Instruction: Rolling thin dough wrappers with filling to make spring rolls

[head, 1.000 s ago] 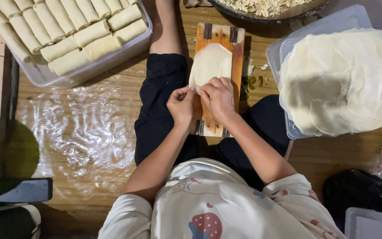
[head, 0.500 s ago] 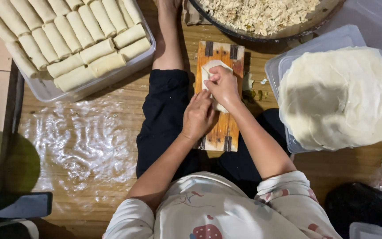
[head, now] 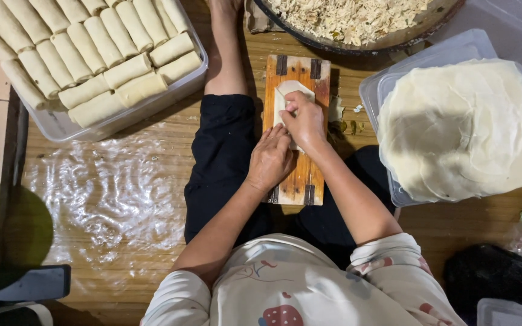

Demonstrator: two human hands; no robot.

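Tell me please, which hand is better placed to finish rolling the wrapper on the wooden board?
Probably the right hand: it lies on the wrapper. The left hand rests lower on the wooden board, beside the roll.

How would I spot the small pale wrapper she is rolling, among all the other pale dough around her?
Find the orange-brown wooden board resting on the person's dark-trousered lap, in the middle of the picture. On its far half lies the pale folded wrapper, under the right hand, with the left hand beside it. Unlike the finished rolls in the clear plastic tray or the flat round sheets, it is single and half-rolled.
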